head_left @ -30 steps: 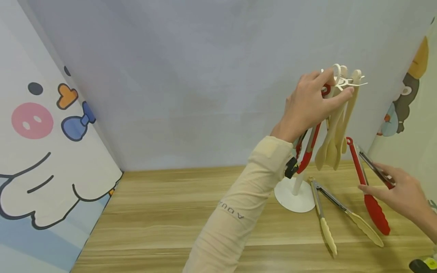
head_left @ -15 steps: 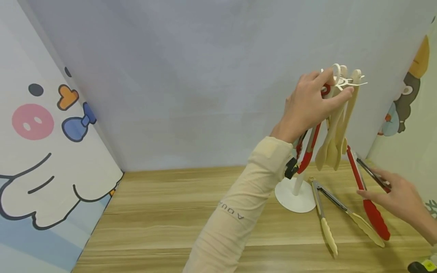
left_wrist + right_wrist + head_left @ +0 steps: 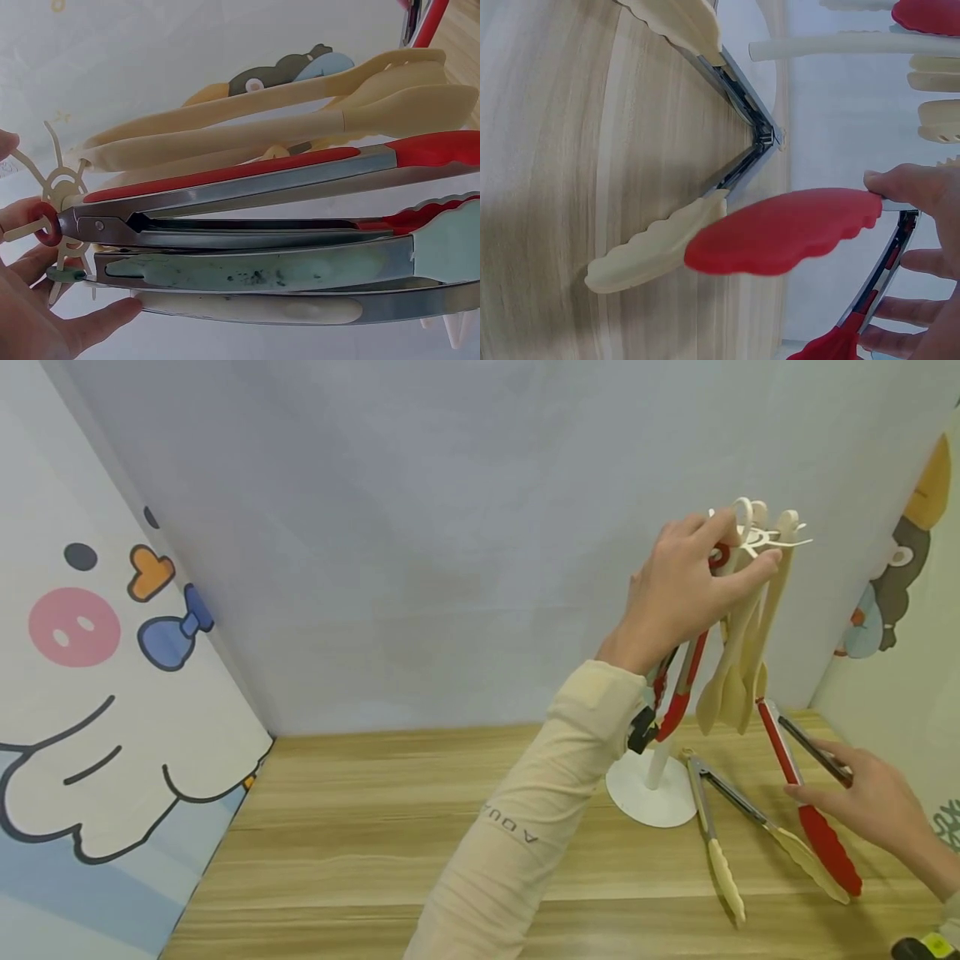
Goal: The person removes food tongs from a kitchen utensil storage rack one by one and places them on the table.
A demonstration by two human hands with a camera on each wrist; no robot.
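At the top of a white utensil stand (image 3: pixel 651 797), my left hand (image 3: pixel 671 589) grips the hooked ring, thumb and fingers round it. Red tongs (image 3: pixel 247 172), pale green tongs (image 3: pixel 262 271) and several beige utensils (image 3: pixel 247 135) hang from its hooks in the left wrist view. My right hand (image 3: pixel 873 797) holds another pair of red tongs (image 3: pixel 828 852), thumb on one arm and fingers on the other. Their arms are spread and the red ring end points up and away, just below the hanging beige spoons (image 3: pixel 723 693).
Beige-tipped tongs (image 3: pixel 722 877) lie spread on the wooden table (image 3: pixel 375 827), between the stand's base and the held red tongs. A grey cloth backdrop (image 3: pixel 420 568) rises behind the table. Cartoon-printed panels (image 3: pixel 75 735) stand at both sides.
My right hand has lowered the red tongs slightly, their ring end moving down and a little left towards the stand. The left hand keeps its place on the stand's top.
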